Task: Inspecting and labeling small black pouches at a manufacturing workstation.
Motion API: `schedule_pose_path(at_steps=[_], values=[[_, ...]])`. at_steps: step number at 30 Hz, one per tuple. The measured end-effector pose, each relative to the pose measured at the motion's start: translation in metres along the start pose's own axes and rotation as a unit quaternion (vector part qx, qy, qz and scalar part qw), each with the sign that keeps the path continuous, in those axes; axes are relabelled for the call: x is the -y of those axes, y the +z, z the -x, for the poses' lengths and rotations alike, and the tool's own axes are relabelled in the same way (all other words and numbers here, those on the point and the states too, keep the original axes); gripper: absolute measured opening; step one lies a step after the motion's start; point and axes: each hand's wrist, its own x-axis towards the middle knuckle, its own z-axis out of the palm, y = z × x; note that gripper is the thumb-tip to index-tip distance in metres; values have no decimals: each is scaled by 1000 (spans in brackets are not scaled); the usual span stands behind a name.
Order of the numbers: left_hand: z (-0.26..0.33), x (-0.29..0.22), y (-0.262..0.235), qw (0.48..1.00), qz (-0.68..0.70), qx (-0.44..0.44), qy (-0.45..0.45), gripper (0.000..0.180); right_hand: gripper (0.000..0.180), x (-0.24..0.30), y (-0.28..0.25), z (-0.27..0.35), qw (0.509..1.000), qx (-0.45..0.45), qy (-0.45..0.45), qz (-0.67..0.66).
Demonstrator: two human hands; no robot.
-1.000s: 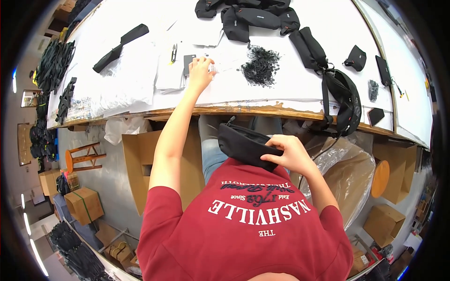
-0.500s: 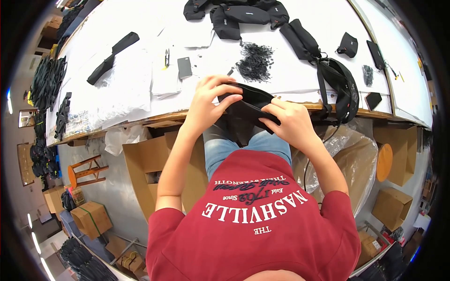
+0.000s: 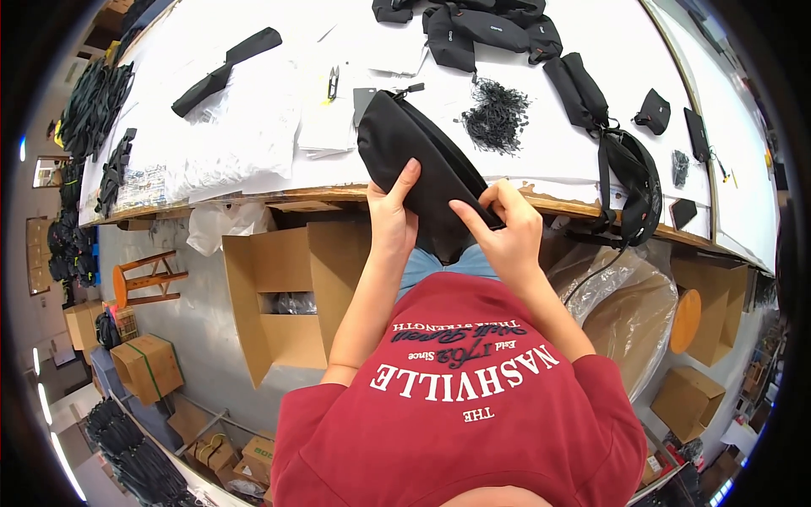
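Observation:
A black zippered pouch is held up at the table's near edge, slanting from upper left to lower right, with its zipper side facing right. A black pull tab sticks out at its top end. My left hand grips the pouch's left side, thumb on the front and fingers hidden behind it. My right hand pinches the lower right end by the zipper edge between thumb and fingers. Just beyond the pouch lies a heap of small black cord pulls on the white tabletop.
Several finished-looking black pouches lie at the far side. Small thread snips rest left of them. A black strapped bag hangs over the edge at right. Below stand an open cardboard box and a wooden stool.
The pouch has turned from lying crosswise with its mouth spread to standing lengthwise, its pull-tab end up. My left hand moved down its side; my right hand still holds the right end.

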Motion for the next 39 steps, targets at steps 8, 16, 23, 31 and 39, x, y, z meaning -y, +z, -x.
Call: schedule_pose_path(at_steps=[8, 16, 23, 31, 39], values=[[5, -17, 8, 987, -129, 67, -65, 32, 21, -25, -10, -14, 987, -15, 65, -147], [13, -15, 10, 966, -182, 117, -145, 45, 15, -13, -23, -52, 994, -26, -72, -71], [11, -12, 12, 977, -126, 60, -163, 41, 8, -20, -25, -48, 987, 30, -153, -39], [11, -17, 2, 962, -175, 85, -192, 48, 8, -12, -30, -54, 993, 75, -58, -72], [-5, -16, -16, 956, -174, 130, -200, 42, 7, -22, -19, -41, 981, 153, -81, -83]])
